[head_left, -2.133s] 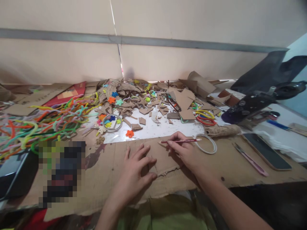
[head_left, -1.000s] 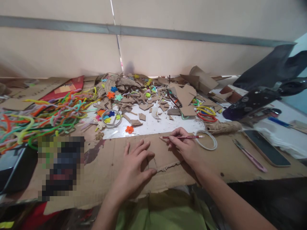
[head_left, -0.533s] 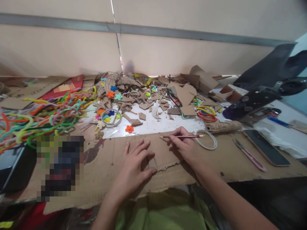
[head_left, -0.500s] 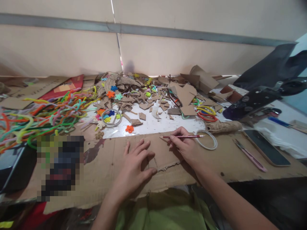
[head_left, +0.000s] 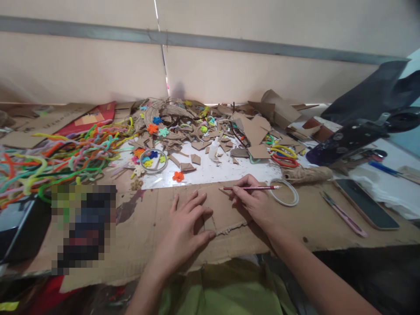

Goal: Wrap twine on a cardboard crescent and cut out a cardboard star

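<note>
My right hand (head_left: 251, 199) is closed around a dark red pencil (head_left: 259, 187), which lies nearly level with its tip pointing left, just over a smaller piece of cardboard (head_left: 218, 212) with a torn lower edge. Whether the tip touches the surface, I cannot tell. My left hand (head_left: 188, 221) rests with fingers spread, its thumb and fingertips on that piece's left side. Both hands are above a large cardboard sheet (head_left: 138, 253). Close to the right hand lies a whitish ring (head_left: 292, 201).
Right of the hands are a pink-handled cutter (head_left: 348, 218), a phone (head_left: 367, 204) and a twine roll (head_left: 308, 174). Colourful pipe cleaners (head_left: 75, 153) crowd the left. Behind stand a small clear bottle (head_left: 214, 149), cardboard scraps (head_left: 252, 129), a ring over felt flowers (head_left: 141, 162) and a black device (head_left: 344, 140).
The view has shifted very slightly. Both hands and the pencil keep practically the same position over the cardboard.
</note>
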### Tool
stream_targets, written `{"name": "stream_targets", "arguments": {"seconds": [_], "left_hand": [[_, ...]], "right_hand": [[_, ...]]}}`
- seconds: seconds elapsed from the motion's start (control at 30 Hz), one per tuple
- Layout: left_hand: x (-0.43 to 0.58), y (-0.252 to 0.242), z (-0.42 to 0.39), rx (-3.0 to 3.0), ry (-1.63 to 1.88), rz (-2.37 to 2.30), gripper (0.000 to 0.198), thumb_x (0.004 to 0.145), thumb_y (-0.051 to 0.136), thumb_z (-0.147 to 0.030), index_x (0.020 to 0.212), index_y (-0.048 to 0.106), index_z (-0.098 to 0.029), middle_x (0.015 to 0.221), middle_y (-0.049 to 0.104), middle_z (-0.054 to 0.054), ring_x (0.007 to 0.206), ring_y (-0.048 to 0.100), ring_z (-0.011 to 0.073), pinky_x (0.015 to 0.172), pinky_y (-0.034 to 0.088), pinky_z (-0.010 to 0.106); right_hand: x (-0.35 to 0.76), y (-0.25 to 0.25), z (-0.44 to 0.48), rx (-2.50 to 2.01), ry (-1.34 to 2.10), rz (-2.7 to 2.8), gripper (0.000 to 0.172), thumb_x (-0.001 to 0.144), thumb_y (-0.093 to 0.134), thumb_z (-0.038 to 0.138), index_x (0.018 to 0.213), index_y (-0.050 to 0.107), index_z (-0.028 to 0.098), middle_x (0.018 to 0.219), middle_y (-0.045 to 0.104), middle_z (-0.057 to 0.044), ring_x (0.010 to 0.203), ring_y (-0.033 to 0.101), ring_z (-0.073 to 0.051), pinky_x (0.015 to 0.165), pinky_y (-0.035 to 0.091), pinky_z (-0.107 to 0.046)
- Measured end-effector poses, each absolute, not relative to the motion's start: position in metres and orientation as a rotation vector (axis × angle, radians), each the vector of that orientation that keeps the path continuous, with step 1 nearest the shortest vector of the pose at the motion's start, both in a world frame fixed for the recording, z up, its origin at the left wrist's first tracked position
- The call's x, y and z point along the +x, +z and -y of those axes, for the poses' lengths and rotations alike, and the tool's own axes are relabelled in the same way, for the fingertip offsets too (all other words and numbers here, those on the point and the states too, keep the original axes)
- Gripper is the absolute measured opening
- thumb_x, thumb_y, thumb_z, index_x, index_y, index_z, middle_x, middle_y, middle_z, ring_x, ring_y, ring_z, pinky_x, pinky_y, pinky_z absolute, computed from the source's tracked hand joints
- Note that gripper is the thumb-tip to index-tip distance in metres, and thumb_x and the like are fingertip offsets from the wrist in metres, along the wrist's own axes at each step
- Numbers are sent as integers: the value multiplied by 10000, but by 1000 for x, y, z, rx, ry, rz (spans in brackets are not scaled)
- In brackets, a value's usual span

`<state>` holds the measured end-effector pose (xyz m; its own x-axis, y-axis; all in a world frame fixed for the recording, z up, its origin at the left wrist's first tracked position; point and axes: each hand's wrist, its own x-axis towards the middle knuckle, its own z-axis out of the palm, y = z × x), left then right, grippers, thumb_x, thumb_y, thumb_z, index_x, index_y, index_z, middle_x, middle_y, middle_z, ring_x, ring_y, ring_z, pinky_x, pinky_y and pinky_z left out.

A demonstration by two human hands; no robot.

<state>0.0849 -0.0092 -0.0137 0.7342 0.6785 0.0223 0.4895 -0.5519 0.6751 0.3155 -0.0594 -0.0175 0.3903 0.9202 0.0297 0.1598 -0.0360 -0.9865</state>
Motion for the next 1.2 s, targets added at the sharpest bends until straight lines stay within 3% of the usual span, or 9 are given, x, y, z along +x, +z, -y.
{"name": "stream_targets", "arguments": {"seconds": [1.0,1.2], "left_hand": [[86,-10,9,2256,341,-898,358,812,804,-264,1134,648,-268,1575,545,67,1541,364,314,1277,71,668],[87,-7,10,2247,329,-914,354,818,801,-271,1135,645,-261,1573,547,73,1542,361,317,1278,84,665]], "right_hand": [[315,-20,64,-1514,896,1027,179,942,648,340,833,546,240,692,669,28,627,631,-151,609,463,-267],[311,-21,76,-1513,997,975,171,948,657,336,854,556,235,659,661,27,554,567,-133,518,400,-242]]}}
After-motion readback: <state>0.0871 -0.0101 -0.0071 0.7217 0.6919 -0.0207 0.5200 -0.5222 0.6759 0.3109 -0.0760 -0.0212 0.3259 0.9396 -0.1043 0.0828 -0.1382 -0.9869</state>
